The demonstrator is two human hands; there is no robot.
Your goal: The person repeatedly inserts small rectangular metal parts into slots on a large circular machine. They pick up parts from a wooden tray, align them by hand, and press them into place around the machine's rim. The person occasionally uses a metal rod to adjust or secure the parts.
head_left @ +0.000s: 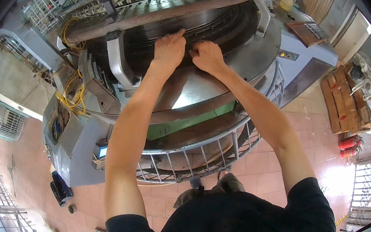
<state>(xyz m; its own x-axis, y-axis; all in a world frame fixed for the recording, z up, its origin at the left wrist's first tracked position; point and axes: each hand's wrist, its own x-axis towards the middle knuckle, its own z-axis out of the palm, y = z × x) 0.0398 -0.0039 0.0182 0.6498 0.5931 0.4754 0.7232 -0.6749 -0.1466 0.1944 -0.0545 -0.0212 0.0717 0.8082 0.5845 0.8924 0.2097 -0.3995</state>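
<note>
Dark ring (237,30): judged heavy, stiff; best held edgewise. Left hand (170,49), right hand (208,56) placed near; both grips' closure cannot be told.

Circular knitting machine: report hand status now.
Left hand at the dark inner ring. Right hand beside it, curled. Contact unclear. Silver bracket left of both.

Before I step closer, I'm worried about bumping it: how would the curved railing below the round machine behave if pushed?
The railing would likely feel stiff, since it looks like metal. It may also be fairly heavy, being a long, barred curve. Whether it is fixed to the machine, I can't tell.
</note>
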